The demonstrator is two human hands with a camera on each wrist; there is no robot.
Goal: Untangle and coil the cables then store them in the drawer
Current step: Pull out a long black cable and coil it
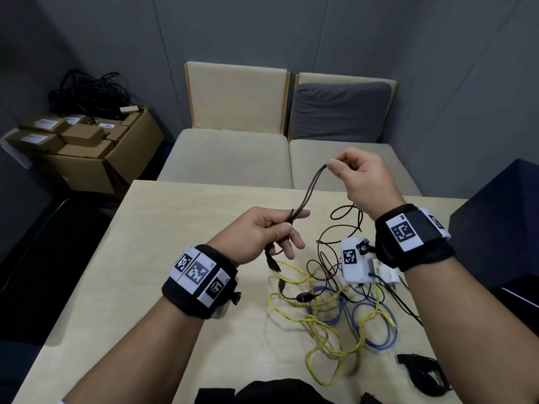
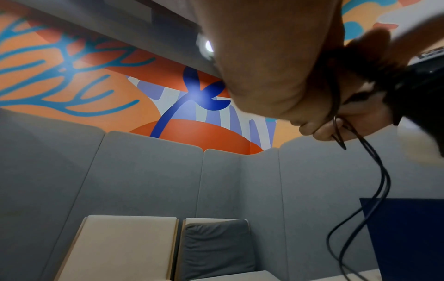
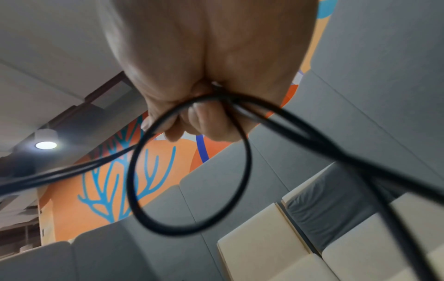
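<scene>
Black thin rubber-sheathed cable [image 1: 309, 189] hangs folded between my hands above the pale wooden table [image 1: 151, 258]: right hand [image 1: 361, 179] pinches the top bend, left hand [image 1: 256, 234] pinches the lower strands. I'd keep loops even and taut, freeing slack from the tangle gradually.

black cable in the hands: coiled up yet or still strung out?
Partly folded. The black cable runs doubled in several strands between the left hand and right hand; more of it trails loose onto the table.

Grey panels [image 1: 291, 33] — beige chairs [image 1: 233, 100]
</scene>
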